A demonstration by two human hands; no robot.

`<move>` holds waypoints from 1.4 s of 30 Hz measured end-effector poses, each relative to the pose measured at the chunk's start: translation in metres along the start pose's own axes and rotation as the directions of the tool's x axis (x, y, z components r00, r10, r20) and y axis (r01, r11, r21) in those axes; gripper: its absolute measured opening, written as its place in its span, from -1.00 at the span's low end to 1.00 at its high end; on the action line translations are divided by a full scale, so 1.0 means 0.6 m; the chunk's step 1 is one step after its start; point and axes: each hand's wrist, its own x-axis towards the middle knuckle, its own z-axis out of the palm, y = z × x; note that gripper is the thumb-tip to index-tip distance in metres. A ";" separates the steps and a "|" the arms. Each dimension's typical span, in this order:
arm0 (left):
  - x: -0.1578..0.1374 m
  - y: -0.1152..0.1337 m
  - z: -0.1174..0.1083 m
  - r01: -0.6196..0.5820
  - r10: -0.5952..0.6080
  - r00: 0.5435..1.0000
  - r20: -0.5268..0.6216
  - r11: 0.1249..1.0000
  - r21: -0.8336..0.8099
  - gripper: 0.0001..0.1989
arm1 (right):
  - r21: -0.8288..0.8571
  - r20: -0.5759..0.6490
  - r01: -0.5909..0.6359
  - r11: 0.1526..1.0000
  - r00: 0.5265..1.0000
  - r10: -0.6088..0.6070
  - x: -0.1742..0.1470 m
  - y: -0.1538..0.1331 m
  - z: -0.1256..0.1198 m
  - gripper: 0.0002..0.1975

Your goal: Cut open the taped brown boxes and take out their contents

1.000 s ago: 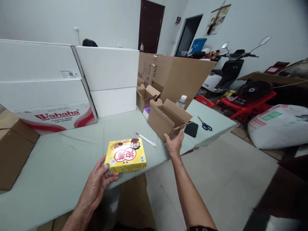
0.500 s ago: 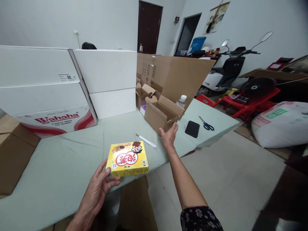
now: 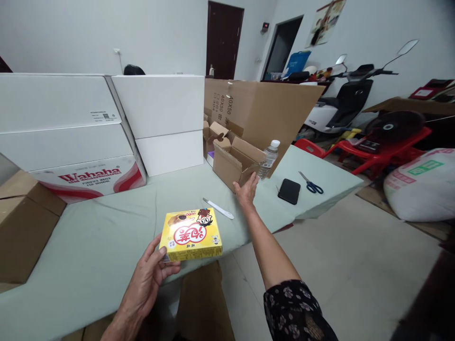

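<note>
1. The left hand (image 3: pixel 150 271) is holding a yellow box (image 3: pixel 192 237) by its near left corner. The thumb is lying along the left end near the top and the other fingers are curling underneath, so the hand is standing partly closed, only as wide as the box is thick.
2. The yellow box is lying printed face up at the near edge of the table (image 3: pixel 117 241), with its front side facing the person. Whether its underside is touching the cloth cannot be told.
3. The right hand (image 3: pixel 246 192) is reaching forward, spread fairly wide, and is touching the near end of a small cardboard box (image 3: pixel 227 168). The thumb is pointing toward the lower left corner and the fingers are lying along the end to the right; how firmly they are gripping cannot be told.
4. The small cardboard box is standing on the table with its top open and its flaps sticking up. A clear bottle (image 3: pixel 269 160) is standing just beside it on the right.
5. A white-handled knife (image 3: pixel 218 209) is lying between the yellow box and the small cardboard box.
6. Right of the right hand, a flat black object (image 3: pixel 289 191) is lying near a pair of scissors (image 3: pixel 313 186).
</note>
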 end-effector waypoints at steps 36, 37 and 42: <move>-0.003 -0.101 -0.019 0.029 -0.037 0.999 0.035 0.980 0.196 -0.13 | 0.590 0.247 -0.597 0.544 0.774 0.583 -0.153 0.064 -0.321 -0.58; -0.003 -0.104 -0.026 0.031 -0.037 0.999 0.027 0.980 0.199 -0.16 | 0.597 0.227 -0.593 0.541 0.771 0.595 -0.149 0.069 -0.315 -0.57; -0.007 -0.105 -0.041 0.039 -0.043 0.999 0.011 0.976 0.216 -0.27 | 0.636 0.161 -0.574 0.515 0.752 0.639 -0.136 0.080 -0.275 -0.53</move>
